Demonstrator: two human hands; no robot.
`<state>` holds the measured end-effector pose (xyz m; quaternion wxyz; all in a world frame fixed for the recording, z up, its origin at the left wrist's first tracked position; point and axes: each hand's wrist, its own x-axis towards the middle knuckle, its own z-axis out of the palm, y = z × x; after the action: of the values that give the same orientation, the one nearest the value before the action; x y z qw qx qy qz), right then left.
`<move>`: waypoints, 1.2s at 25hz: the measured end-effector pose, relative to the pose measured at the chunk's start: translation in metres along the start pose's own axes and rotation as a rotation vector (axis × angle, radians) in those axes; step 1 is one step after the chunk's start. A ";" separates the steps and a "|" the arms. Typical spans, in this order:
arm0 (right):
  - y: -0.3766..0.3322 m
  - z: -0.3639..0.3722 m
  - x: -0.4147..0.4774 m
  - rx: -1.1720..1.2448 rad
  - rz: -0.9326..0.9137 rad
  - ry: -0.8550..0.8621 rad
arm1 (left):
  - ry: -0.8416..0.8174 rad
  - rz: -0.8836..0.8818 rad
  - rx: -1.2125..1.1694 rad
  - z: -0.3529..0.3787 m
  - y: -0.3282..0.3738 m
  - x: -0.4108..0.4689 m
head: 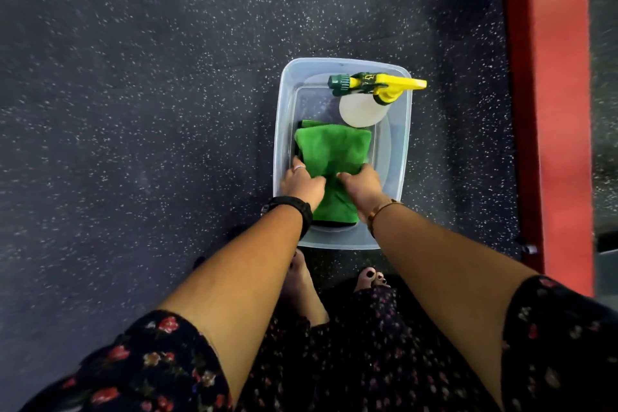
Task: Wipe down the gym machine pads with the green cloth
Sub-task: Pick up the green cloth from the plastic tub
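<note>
A folded green cloth (331,150) lies inside a clear plastic tub (279,130) on the floor. My left hand (301,184) grips the cloth at its left edge, fingers curled under it. My right hand (363,186) grips the cloth's right side, thumb on top. Both hands reach down into the tub side by side. A white spray bottle (363,110) with a yellow and green trigger head stands at the tub's far end, beyond the cloth. No machine pad is in view.
The tub sits on dark speckled rubber flooring (150,94). A red metal frame beam (555,110) runs along the right side. My bare feet (371,279) stand just in front of the tub's near edge.
</note>
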<state>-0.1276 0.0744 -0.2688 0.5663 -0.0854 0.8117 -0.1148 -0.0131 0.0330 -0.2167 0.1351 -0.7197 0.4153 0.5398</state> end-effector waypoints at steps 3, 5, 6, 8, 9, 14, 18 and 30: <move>-0.002 -0.010 -0.013 -0.025 -0.083 -0.026 | -0.035 0.020 -0.027 -0.007 0.007 -0.012; -0.020 -0.024 -0.056 -0.002 -0.154 -0.037 | 0.014 0.035 -0.157 -0.014 0.009 -0.027; -0.027 -0.034 -0.076 0.031 -0.177 -0.051 | 0.036 0.047 -0.242 -0.018 0.012 -0.039; -0.037 -0.053 -0.108 0.159 -0.211 -0.070 | 0.010 0.046 -0.436 -0.028 0.016 -0.061; -0.044 -0.063 -0.127 0.240 -0.214 -0.073 | -0.026 0.053 -0.511 -0.035 0.021 -0.075; -0.102 -0.110 -0.240 0.474 -0.189 -0.223 | -0.018 0.205 -0.698 -0.103 0.063 -0.153; -0.150 -0.138 -0.323 0.540 -0.158 -0.288 | -0.103 0.214 -0.822 -0.160 0.102 -0.229; -0.294 -0.230 -0.589 0.542 -0.627 -0.491 | -0.190 0.451 -0.976 -0.323 0.182 -0.494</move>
<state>-0.1388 -0.0285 0.4204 0.6813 -0.2000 0.5298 -0.4638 0.0309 -0.0640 0.3922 -0.2969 -0.5400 0.2466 0.7479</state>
